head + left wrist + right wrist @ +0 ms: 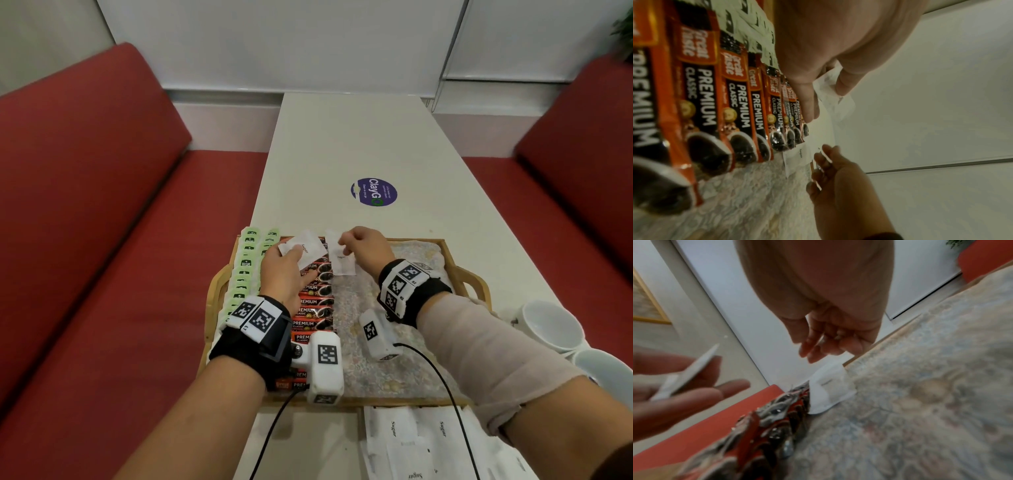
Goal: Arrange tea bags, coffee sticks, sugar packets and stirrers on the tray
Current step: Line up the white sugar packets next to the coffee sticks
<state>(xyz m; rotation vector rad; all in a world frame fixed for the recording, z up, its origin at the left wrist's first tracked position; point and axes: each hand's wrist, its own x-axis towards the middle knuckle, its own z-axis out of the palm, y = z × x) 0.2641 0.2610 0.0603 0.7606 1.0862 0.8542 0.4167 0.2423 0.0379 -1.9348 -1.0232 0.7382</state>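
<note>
Pinched sugar packets [303, 251], right fingertips [343, 245] hidden.

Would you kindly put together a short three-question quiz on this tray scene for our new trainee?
1. True or false: the left hand holds a sugar packet above the coffee sticks.
2. Which row lies nearest the wooden tray's left edge? A) coffee sticks B) green tea bags C) stirrers
3. Fill in: the right hand is setting a second sugar packet down just to the ______ of the coffee sticks, on the patterned liner.

Key
1. True
2. B
3. right
</note>
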